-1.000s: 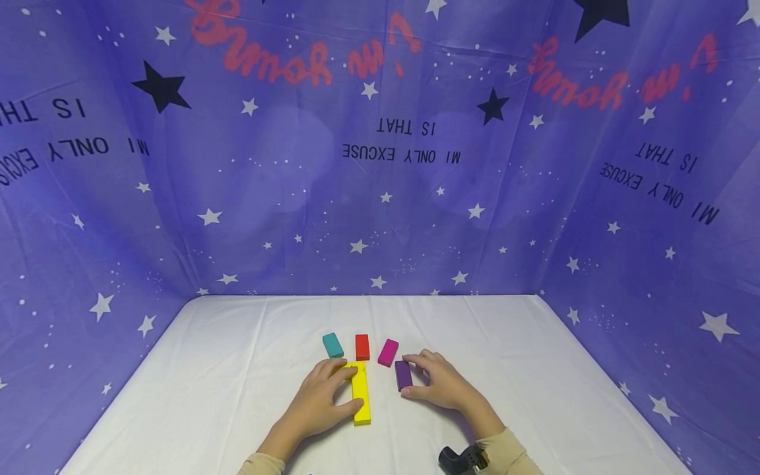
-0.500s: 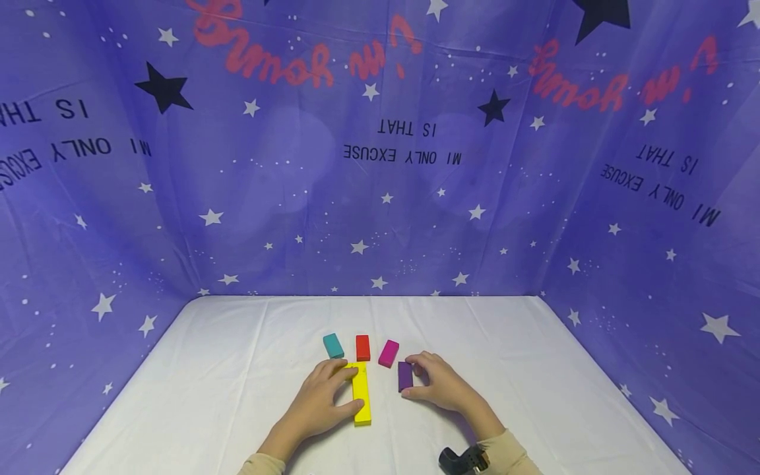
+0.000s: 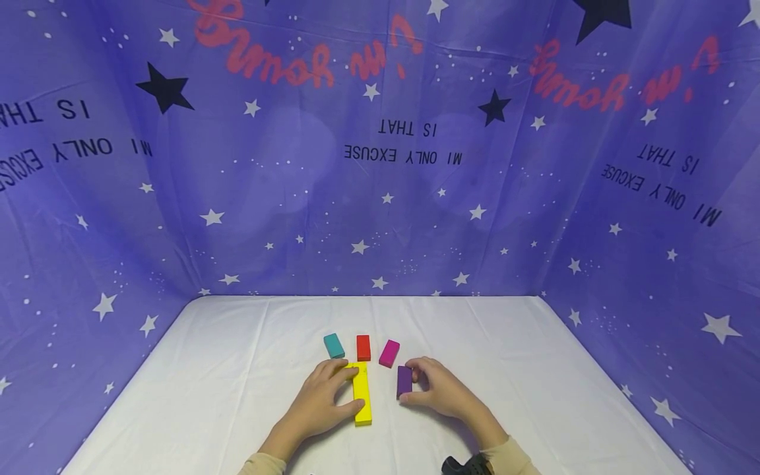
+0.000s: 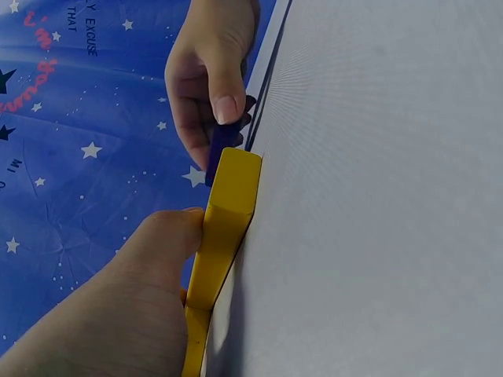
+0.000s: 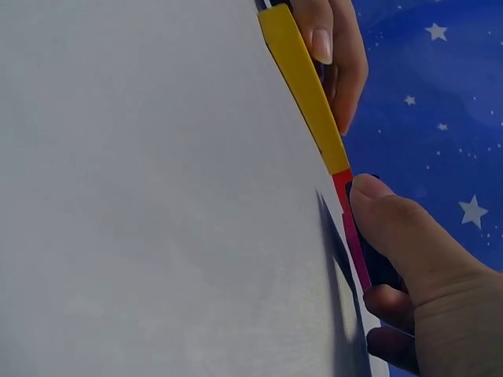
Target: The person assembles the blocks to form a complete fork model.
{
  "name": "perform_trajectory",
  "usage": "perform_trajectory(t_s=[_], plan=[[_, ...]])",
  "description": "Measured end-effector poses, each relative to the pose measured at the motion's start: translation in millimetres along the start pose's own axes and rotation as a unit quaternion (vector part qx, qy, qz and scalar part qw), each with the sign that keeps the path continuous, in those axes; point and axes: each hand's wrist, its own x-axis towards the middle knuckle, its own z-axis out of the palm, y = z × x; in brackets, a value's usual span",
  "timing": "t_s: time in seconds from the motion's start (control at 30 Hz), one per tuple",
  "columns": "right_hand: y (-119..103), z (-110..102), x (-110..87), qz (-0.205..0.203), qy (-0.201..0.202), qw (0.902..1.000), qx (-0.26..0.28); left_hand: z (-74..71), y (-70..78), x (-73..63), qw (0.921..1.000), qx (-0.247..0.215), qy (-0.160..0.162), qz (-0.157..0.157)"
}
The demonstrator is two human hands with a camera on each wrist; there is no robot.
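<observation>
My left hand (image 3: pixel 323 396) holds a long yellow block (image 3: pixel 361 406), thumb against its near part and fingers at its far end. Another yellow piece (image 4: pixel 192 345) shows behind it in the left wrist view, partly hidden by the hand. To the right, my right hand (image 3: pixel 439 389) pinches a small purple block (image 3: pixel 404 382) between thumb and fingers. In the right wrist view that block (image 5: pixel 379 263) looks nearly black beside the thumb, with a shadow on the cloth. Whether it touches the table I cannot tell.
Beyond the hands lie a teal block (image 3: pixel 334 346), a red block (image 3: pixel 363 347) and a magenta block (image 3: pixel 389 353), spaced apart in a row. White cloth (image 3: pixel 237 369) covers the table. Purple starry curtains (image 3: pixel 380 198) enclose the back and sides.
My right hand has drawn the purple block slightly toward me, away from the magenta one. The left hand and the yellow block have stayed in place.
</observation>
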Motion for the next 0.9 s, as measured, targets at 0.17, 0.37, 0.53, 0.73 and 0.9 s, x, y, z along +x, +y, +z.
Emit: perform_trajectory(t_s=[0.17,0.37,0.53,0.73,0.9], plan=[[-11.0,0.0,-7.1,-0.014,-0.013,0.9998,0.003,-0.3,0.1,0.0,1.0000,0.002,-0.001,-0.002],[-31.8,0.6,-14.2,-0.028,-0.041,0.9988,0.006,-0.1,-0.5,0.2,1.0000,0.003,0.002,0.001],[-44.5,5.8,-18.4,-0.048,-0.053,0.9973,-0.012,0.1,-1.1,0.1,1.0000,0.000,0.003,0.002],[-54.2,12.5,-21.2,-0.067,-0.065,0.9954,-0.020,0.2,-1.3,-0.1,1.0000,0.000,0.005,0.003],[-60.3,16.5,-23.8,-0.090,-0.065,0.9936,-0.023,-0.9,-0.6,-0.4,1.0000,-0.003,0.007,0.005]])
